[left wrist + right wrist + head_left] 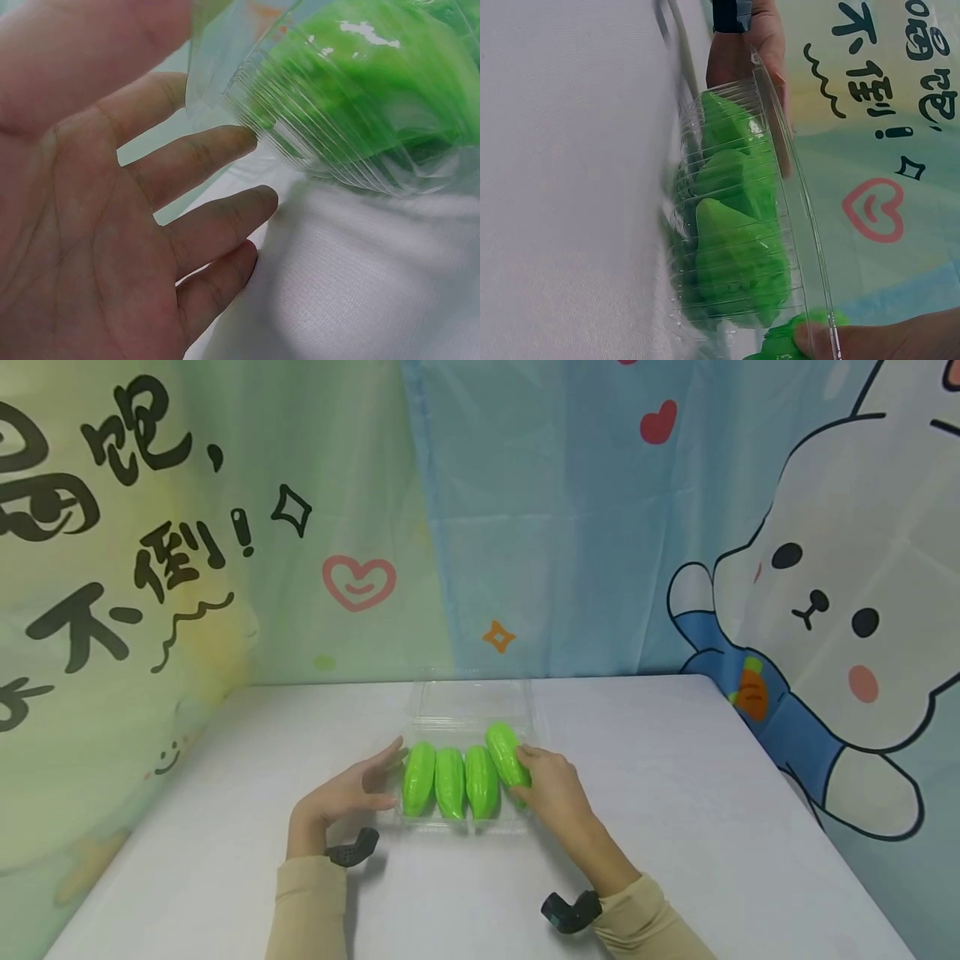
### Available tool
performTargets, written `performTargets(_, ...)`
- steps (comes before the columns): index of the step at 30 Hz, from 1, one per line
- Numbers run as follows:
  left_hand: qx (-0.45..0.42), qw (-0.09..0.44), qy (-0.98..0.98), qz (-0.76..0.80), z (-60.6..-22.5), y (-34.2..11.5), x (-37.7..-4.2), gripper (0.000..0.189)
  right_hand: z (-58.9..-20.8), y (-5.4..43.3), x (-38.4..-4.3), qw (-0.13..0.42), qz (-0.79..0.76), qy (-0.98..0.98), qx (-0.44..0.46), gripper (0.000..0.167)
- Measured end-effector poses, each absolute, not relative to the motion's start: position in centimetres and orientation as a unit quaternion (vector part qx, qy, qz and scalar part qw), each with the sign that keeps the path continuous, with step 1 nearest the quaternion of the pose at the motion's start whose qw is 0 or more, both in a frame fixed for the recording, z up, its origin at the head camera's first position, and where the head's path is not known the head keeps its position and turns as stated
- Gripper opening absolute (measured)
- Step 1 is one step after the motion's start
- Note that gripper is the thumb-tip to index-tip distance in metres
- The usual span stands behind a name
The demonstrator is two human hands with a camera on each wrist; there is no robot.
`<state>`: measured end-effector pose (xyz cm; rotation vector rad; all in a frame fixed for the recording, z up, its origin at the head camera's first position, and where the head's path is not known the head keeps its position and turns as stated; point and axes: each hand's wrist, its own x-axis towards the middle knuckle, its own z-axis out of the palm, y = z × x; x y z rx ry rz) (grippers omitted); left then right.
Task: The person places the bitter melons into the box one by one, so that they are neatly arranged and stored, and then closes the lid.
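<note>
A clear plastic clamshell box (517, 825) sits on the table with its lid raised at the back. Three glossy green toy bitter melons (450, 783) lie side by side inside. At the box's right end my right hand (551, 785) pinches another green bitter melon (504, 747) between thumb and fingers; it is tilted, its lower end partly behind the hand. My left hand (352, 793) is at the box's left end, thumb and fingers spread. In the left wrist view, the fingers (202, 161) look nearly straight, with fingertips at the ribbed clear wall.
A white cloth covers the table (660, 760). Behind it hangs a printed curtain (510, 527) with a cartoon rabbit at the right and black lettering at the left. The transparent lid (472, 700) stands up towards the curtain.
</note>
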<state>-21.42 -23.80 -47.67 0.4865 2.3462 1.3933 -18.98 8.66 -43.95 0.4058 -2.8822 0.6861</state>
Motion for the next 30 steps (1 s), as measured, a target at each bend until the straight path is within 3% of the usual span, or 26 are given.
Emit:
performTargets(11,0.179,0.174,0.839,0.483,-47.82,-24.1,-21.05,0.098,-43.94,8.15,-18.56,0.051,0.181,-0.972,0.137,0.053)
performTargets(23,0.188,0.169,0.839,0.483,-47.94,-24.0,-21.3,0.099,-43.73,7.98,-18.37,0.065,0.154,-0.975,0.144,0.041)
performTargets(30,0.193,0.173,0.833,0.489,-47.81,-23.97,-21.41,0.098,-43.57,8.28,-18.57,0.061,0.154,-0.974,0.152,0.024)
